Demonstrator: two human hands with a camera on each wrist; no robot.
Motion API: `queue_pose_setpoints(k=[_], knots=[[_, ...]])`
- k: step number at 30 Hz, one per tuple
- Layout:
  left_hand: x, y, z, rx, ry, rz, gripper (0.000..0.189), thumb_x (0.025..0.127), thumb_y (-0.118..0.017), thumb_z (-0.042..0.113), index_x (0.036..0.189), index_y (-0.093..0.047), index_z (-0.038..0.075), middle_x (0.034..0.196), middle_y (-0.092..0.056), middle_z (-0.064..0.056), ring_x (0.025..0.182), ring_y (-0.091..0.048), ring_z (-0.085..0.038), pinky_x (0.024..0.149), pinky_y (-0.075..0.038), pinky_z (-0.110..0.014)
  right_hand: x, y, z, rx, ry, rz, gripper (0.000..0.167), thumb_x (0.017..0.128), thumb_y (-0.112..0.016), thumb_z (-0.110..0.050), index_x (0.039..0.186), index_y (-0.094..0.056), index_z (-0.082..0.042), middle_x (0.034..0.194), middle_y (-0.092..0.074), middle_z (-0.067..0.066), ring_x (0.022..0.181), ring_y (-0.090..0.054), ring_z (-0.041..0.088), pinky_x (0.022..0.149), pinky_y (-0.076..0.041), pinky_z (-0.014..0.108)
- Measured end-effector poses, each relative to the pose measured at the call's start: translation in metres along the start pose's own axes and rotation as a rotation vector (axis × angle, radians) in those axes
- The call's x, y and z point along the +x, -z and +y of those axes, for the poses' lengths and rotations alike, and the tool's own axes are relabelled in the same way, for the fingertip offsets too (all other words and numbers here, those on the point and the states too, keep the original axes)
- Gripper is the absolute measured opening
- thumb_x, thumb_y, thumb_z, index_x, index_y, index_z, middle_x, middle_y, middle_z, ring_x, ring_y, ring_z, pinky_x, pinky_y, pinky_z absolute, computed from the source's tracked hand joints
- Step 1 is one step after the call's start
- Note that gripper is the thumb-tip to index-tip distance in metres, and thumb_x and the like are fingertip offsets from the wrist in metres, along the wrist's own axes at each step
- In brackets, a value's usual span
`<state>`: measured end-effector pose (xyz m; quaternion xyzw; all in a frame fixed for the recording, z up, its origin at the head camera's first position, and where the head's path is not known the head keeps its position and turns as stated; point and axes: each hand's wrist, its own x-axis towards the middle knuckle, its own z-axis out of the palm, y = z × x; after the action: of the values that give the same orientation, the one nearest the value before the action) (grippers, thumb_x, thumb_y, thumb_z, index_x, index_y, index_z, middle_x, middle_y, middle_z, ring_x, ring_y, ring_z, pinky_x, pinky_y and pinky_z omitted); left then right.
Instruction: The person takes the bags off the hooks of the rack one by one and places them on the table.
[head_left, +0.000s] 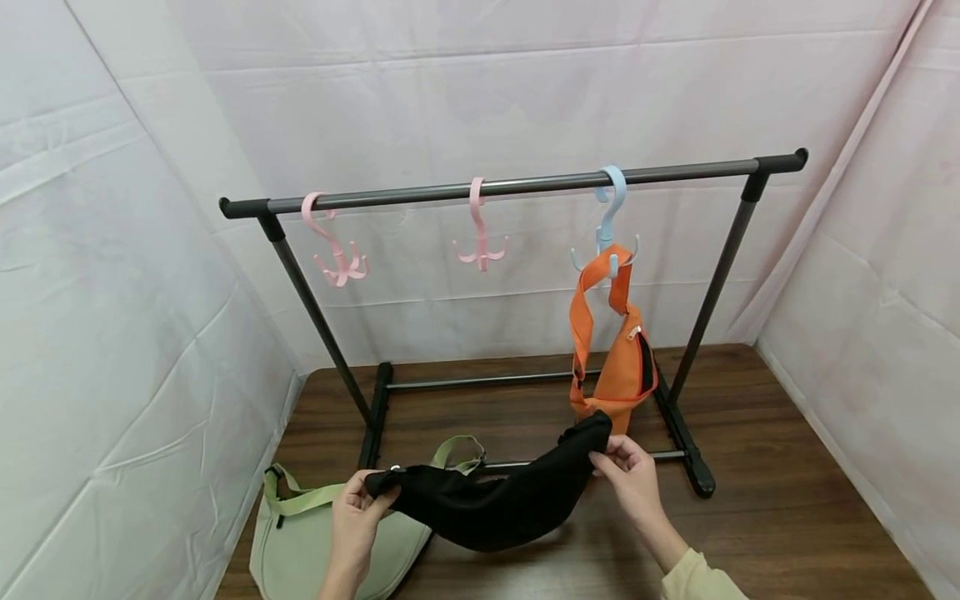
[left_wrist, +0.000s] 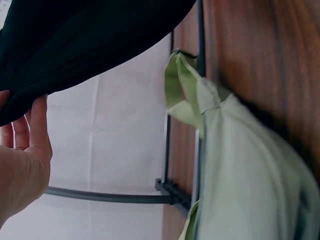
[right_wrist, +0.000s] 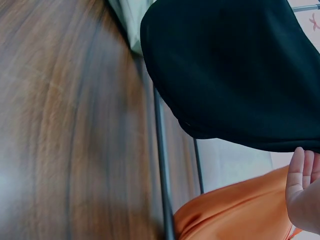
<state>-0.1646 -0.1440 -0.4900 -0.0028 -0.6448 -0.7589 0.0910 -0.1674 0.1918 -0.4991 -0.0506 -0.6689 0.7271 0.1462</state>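
Observation:
A black waist bag [head_left: 502, 504] is stretched between both hands, its middle sagging above the wooden tabletop. The left hand [head_left: 356, 521] pinches its left end between thumb and fingers. At the other end, the right hand [head_left: 630, 479] grips the raised corner. In the left wrist view the left hand [left_wrist: 25, 155] holds the edge of the dark cloth, and the right wrist view has the right hand [right_wrist: 304, 185] at the bag's far edge. Behind the right hand an orange waist bag [head_left: 618, 358] hangs by its strap from a light blue hook [head_left: 611, 217].
A light green bag [head_left: 300, 542] lies at the front left, partly behind the left hand. The dark metal rack [head_left: 540, 185] spans the table [head_left: 787, 467]. On its bar hang a left pink hook [head_left: 341, 258] and a middle pink hook [head_left: 478, 225]. White cloth walls surround everything.

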Motion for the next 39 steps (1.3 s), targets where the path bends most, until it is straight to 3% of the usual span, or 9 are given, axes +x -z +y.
queue_pose_setpoints(k=[4,8,11,15,18,27,30,35,39], knots=[[-0.003,-0.006,-0.010,-0.003,0.028,-0.017,0.034,0.076,-0.061,-0.013,0.079,-0.061,0.021,0.081,-0.065,0.011,0.074,-0.060,-0.001,0.060,-0.050,-0.017,-0.006,0.011,0.004,-0.015,-0.006,0.002,0.011,0.079,-0.061,0.009,0.086,-0.053,0.013,0.073,-0.059,0.002,0.063,-0.059,0.009,0.057,-0.052,0.024],[-0.008,-0.013,-0.018,0.010,0.068,-0.026,0.033,0.076,-0.061,-0.012,0.077,-0.059,0.021,0.077,-0.062,0.011,0.073,-0.059,-0.001,0.061,-0.049,-0.017,0.011,0.049,0.093,-0.038,0.047,0.010,0.017,0.080,-0.068,-0.010,0.090,-0.058,0.000,0.077,-0.061,0.004,0.064,-0.061,0.012,0.055,-0.052,0.026],[-0.013,-0.017,-0.022,0.026,0.151,-0.033,0.027,0.077,-0.062,-0.009,0.079,-0.057,0.018,0.077,-0.062,0.010,0.073,-0.060,-0.002,0.061,-0.051,-0.019,0.013,0.069,0.129,-0.012,0.069,0.007,0.016,0.080,-0.069,-0.015,0.091,-0.061,-0.007,0.079,-0.062,0.006,0.065,-0.061,0.013,0.055,-0.052,0.026],[-0.019,-0.023,-0.025,0.053,0.286,-0.029,0.017,0.078,-0.063,-0.004,0.084,-0.057,0.011,0.077,-0.062,0.008,0.070,-0.061,-0.004,0.058,-0.051,-0.022,-0.012,0.066,0.079,0.011,-0.003,0.012,0.013,0.080,-0.067,-0.007,0.089,-0.061,0.000,0.074,-0.062,0.007,0.062,-0.060,0.014,0.053,-0.051,0.027],[-0.022,-0.026,-0.030,0.065,0.368,-0.023,0.015,0.079,-0.065,0.000,0.088,-0.057,0.008,0.077,-0.063,0.006,0.067,-0.060,-0.006,0.055,-0.049,-0.022,-0.019,0.070,0.075,-0.070,-0.098,0.045,0.021,0.079,-0.069,-0.013,0.090,-0.060,0.002,0.073,-0.062,0.006,0.060,-0.059,0.016,0.052,-0.051,0.029],[-0.020,-0.030,-0.065,0.086,0.481,-0.024,0.028,0.075,-0.072,0.020,0.093,-0.053,0.009,0.086,-0.061,0.001,0.070,-0.057,-0.009,0.059,-0.048,-0.028,-0.002,0.106,0.157,-0.181,-0.369,0.168,0.042,0.071,-0.075,-0.033,0.095,-0.056,-0.005,0.079,-0.062,0.006,0.064,-0.063,0.018,0.059,-0.054,0.032],[-0.017,-0.033,-0.068,0.099,0.509,-0.012,0.031,0.075,-0.072,0.021,0.096,-0.053,0.008,0.090,-0.061,-0.001,0.076,-0.060,-0.010,0.062,-0.051,-0.029,-0.004,0.100,0.140,-0.186,-0.426,0.160,0.042,0.071,-0.075,-0.033,0.095,-0.056,-0.004,0.077,-0.063,0.003,0.063,-0.063,0.016,0.060,-0.054,0.030],[-0.015,-0.041,-0.059,0.129,0.484,0.010,0.026,0.079,-0.066,0.012,0.098,-0.055,-0.001,0.083,-0.061,-0.002,0.067,-0.058,-0.010,0.057,-0.049,-0.026,-0.015,0.080,0.081,-0.175,-0.449,0.117,0.032,0.077,-0.070,-0.021,0.095,-0.055,0.001,0.075,-0.063,0.001,0.062,-0.061,0.014,0.059,-0.053,0.028],[-0.010,-0.045,-0.058,0.155,0.498,0.031,0.021,0.080,-0.065,0.011,0.096,-0.056,0.001,0.081,-0.059,-0.001,0.059,-0.054,-0.009,0.054,-0.047,-0.024,-0.014,0.074,0.072,-0.179,-0.425,0.133,0.026,0.077,-0.070,-0.019,0.090,-0.055,-0.001,0.072,-0.063,-0.001,0.061,-0.060,0.011,0.057,-0.054,0.029]])
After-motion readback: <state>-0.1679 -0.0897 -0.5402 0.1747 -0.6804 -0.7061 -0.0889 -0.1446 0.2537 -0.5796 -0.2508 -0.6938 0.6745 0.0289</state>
